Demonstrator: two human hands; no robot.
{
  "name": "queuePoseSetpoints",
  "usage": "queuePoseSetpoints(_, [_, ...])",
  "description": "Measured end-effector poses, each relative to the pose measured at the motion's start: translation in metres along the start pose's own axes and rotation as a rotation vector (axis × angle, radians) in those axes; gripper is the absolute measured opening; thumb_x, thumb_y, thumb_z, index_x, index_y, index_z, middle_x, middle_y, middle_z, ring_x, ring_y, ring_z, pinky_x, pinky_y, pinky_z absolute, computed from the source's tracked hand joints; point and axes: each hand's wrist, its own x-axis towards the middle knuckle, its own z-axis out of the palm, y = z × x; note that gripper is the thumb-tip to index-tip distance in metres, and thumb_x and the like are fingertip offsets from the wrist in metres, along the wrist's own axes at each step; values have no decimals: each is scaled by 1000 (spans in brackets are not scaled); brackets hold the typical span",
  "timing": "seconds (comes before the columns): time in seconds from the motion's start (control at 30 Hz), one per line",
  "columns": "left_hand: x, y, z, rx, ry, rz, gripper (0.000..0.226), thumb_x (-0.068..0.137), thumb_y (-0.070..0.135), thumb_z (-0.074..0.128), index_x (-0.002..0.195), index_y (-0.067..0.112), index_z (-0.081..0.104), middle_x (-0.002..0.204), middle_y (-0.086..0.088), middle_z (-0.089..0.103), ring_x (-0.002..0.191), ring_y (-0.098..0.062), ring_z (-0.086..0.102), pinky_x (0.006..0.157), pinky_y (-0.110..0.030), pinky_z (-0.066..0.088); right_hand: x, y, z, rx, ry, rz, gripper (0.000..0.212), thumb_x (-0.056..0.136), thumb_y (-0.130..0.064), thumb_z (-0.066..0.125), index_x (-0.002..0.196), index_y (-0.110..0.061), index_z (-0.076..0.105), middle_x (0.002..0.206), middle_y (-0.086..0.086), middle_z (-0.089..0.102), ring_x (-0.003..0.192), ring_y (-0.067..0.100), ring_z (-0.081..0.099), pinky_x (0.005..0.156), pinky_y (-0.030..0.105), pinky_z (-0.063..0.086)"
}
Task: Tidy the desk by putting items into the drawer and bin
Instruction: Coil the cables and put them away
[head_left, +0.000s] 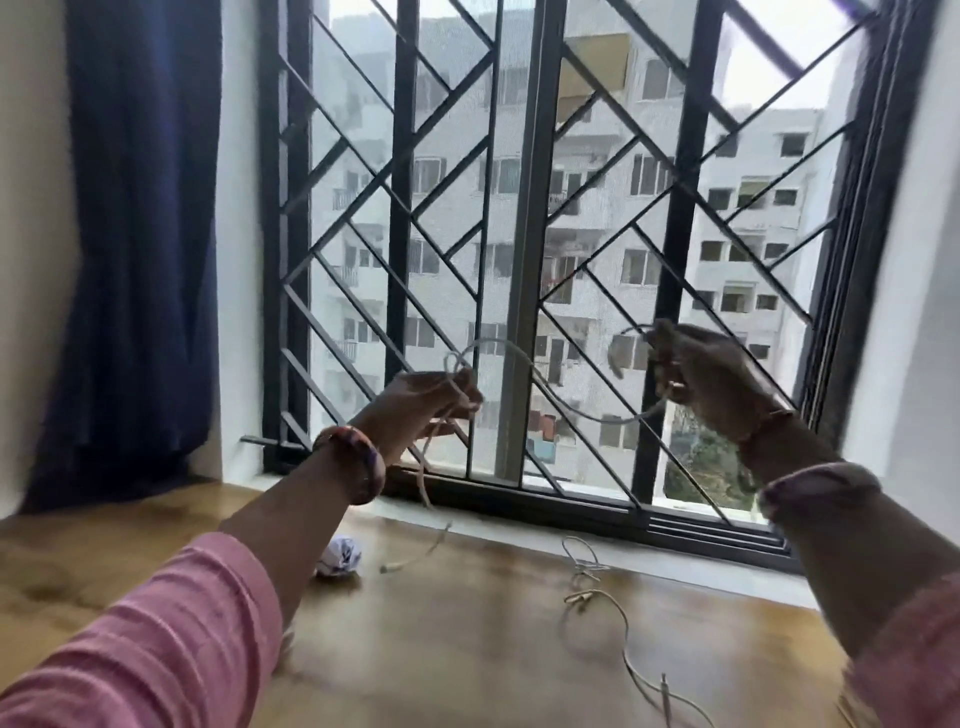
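A: Start close. What's on the counter (467, 649)?

B: Nearest the camera, 2 pink sleeves (156, 639). Just past them a second cord (613, 613) lies loose on the wood, its looped end near the sill, its tail running off toward the bottom edge. Left of it, beside the left forearm, sits a crumpled paper ball (340, 557).

A: And the hands?

B: Both are raised in front of the window (524, 234). The left hand (426, 402) has its grip clamped on a white cable (540, 382); a small loop stands above the fingers and 1 end hangs down, its plug nearly at the counter. The right hand (701, 379) pinches the other part of the same cable, so it arcs and sags between the 2 hands.

A: So which step is this?

B: By my reading, coiling the cable before it goes away. It's off the counter and in neither drawer nor bin.

A: What does the next move call for?

B: I'd say bringing the right hand's length over to the left to lay on another loop, keeping the dangling end from snagging the cord below.

A: Any containers?

B: No drawer or bin shows here, so I can't tell what is in them. Likely the paper ball is for the bin and both cords for the drawer.

A: Furthest back?

B: A blue curtain (140, 234) at the left, and apartment blocks beyond the window grille.
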Motion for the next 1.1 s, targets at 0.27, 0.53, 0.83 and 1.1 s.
queuePoseSetpoints(0.27, [-5,18,25,187,3,137,36,81,-14,56,112,5,61,113,-19,63,98,-23,61,87,-26,52,-35,10,36,-534,-210,-241,41,86,-13,64,125,-6,54,110,13,64,94,22,63,81,38,55])
queuePoseSetpoints(0.53, [4,47,53,862,1,4,21,92,3,44,106,-5,58,102,-24,65,82,-30,64,65,-32,49,-52,8,72,-266,-408,-413,18,86,0,61,102,-3,68,103,10,70,96,22,67,84,35,53])
queuePoseSetpoints(0.83, [14,64,-12,-426,514,-319,30,93,-7,16,86,-2,45,66,-18,54,48,-24,59,58,-42,53,-63,13,87,-280,-476,-506,13,81,-15,71,73,-24,68,70,-5,66,68,4,55,65,18,45])
queuePoseSetpoints(1.1, [35,39,-76,731,367,470,16,78,-16,54,80,-7,67,77,-12,69,70,-13,63,61,-17,50,-25,-2,97,391,-128,87,18,77,-38,64,75,-20,61,53,-12,51,56,5,46,70,29,40])
